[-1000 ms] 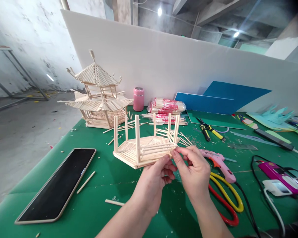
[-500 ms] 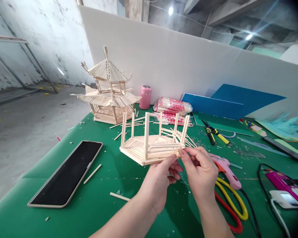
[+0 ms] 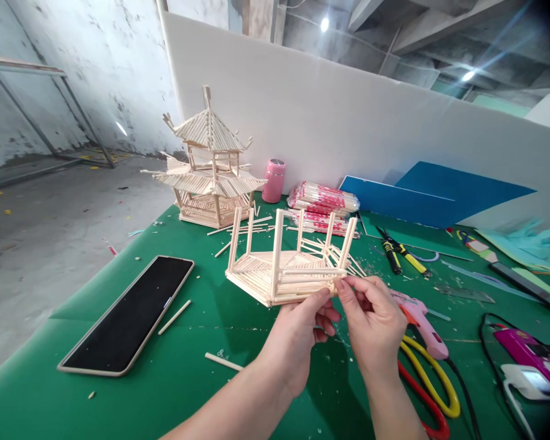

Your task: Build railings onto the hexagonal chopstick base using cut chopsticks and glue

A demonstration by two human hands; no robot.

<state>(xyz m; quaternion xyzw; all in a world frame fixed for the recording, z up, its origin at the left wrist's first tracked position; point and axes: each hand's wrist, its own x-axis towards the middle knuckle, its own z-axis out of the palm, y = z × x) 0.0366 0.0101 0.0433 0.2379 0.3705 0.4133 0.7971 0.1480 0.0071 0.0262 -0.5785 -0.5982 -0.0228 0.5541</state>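
"In the head view, the fingers (image 3: 360, 284) of the right hand (image 3: 378, 327) were drawn nearly together with the thumb, pinching at the near right corner of the stick frame (image 3: 250, 288); I couldn't tell whether a small piece sat between them."

"And the left hand (image 3: 296, 348)?"

"Part closed on the same frame; its thumb lay along the near edge, its other fingers curled below; how far they reached underneath was hidden."

"Why hold it so?"

"To steady the base, I'd judge, with the uprights pointing up and out of the grip; the frame was tilted a little, above the green tabletop (image 3: 192, 403), which brought that railed side close to view."

"What lay about?"

"The pink glue gun (image 3: 426, 327) was just beside the right hand, likely for easy reach; the phone (image 3: 128, 315) lay flat, well to the left; the stick pagoda (image 3: 215, 183) stood behind, perhaps out of the way; the wrapped stick bundles (image 3: 323, 198) were by the pink flask (image 3: 274, 183), near the white board (image 3: 302, 110)."
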